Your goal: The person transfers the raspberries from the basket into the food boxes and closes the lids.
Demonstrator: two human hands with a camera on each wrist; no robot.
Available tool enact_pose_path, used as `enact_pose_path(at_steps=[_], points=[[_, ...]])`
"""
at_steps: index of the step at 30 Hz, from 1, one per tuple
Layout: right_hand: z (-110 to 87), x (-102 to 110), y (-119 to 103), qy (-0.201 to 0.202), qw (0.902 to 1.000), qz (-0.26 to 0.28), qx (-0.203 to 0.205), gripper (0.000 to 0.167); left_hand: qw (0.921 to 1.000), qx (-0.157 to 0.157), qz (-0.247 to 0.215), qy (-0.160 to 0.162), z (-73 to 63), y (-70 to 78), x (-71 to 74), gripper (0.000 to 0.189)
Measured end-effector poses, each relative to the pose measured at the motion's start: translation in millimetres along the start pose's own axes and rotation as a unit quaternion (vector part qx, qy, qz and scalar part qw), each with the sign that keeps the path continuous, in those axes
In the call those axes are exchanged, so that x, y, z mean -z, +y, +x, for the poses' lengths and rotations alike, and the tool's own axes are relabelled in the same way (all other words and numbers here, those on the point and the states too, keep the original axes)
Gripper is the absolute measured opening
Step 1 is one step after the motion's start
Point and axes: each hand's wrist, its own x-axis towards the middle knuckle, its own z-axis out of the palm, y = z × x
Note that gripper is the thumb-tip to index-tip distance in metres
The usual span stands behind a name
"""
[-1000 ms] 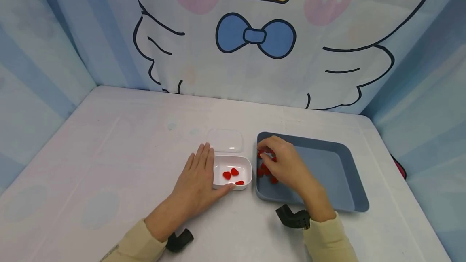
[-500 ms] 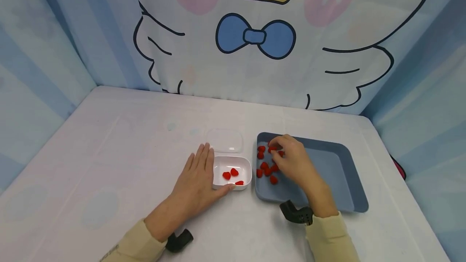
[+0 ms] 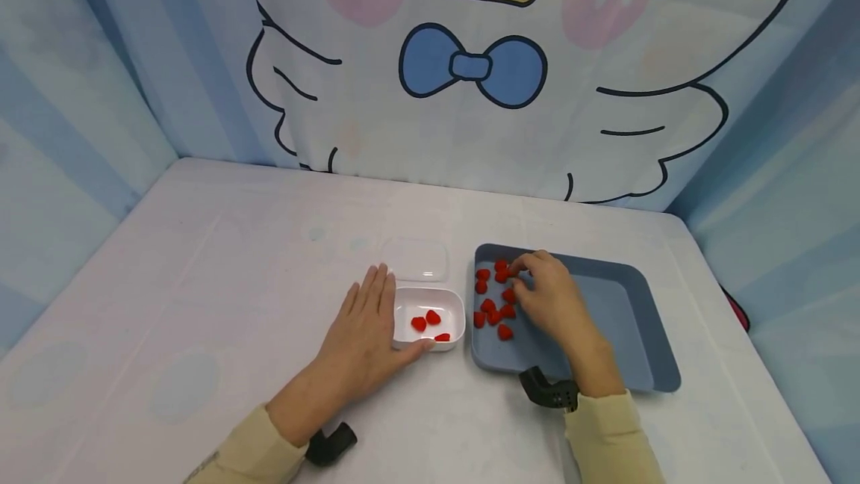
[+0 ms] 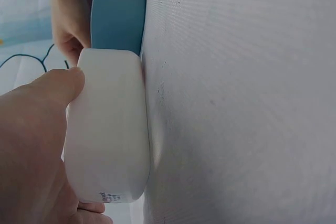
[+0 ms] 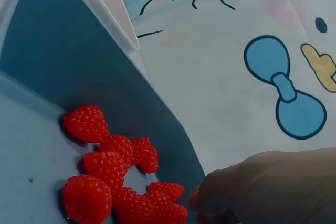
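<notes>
My left hand (image 3: pixel 359 334) lies with straight fingers along the left side of a small white plastic box (image 3: pixel 453 301); its thumb touches the near wall. A few raspberries (image 3: pixel 433 317) sit inside. In the left wrist view, the thumb (image 4: pixel 71 82) rests against the box's white wall (image 4: pixel 110 124). My right hand (image 3: pixel 554 301) is over the blue-grey tray (image 3: pixel 605 320), fingers bent, thumb and forefinger tips beside raspberries (image 3: pixel 502 275). Whether they pinch one is unclear. In the right wrist view, several raspberries (image 5: pixel 86 200) lie in the tray, left of the right hand (image 5: pixel 273 187).
A clear plastic lid (image 3: pixel 415 258) lies behind the white box on the pale tablecloth (image 3: pixel 235 260). Printed curtains (image 3: pixel 470 133) enclose the table at the back and sides. The tray's raised rim (image 3: pixel 472 349) stands close to the box's right side.
My right hand has shifted right over the tray, uncovering more raspberries along the tray's left end. My left hand and the white box have stayed in place.
</notes>
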Motion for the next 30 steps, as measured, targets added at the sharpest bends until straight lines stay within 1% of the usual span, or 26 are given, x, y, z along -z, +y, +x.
enact_pose_path(at_steps=[3, 12, 19, 24, 30], points=[[0.3, -1.8, 0.8, -0.003, 1.0, -0.007, -0.004, 0.015, 1.0, 0.0, 0.0, 0.0, -0.3, 0.0, 0.2, 0.108], [0.6, -6.9, 3.2, -0.001, 0.9999, -0.015, 0.004, 0.015, 1.0, 0.001, 0.002, 0.005, -0.7, 0.3, 0.1, 0.108], [0.9, -8.3, 4.4, -0.018, 0.9996, -0.02, -0.003, 0.014, 1.0, 0.006, -0.001, -0.001, -0.9, 0.5, -0.5, 0.109], [0.8, -8.6, 5.0, -0.018, 0.9996, -0.022, -0.004, 0.014, 1.0, 0.004, 0.0, 0.002, -1.0, 0.3, -0.5, 0.108], [1.6, -8.9, 4.0, -0.017, 0.9995, -0.025, -0.008, 0.019, 1.0, 0.004, 0.0, 0.003, -0.7, 0.1, 0.1, 0.108]])
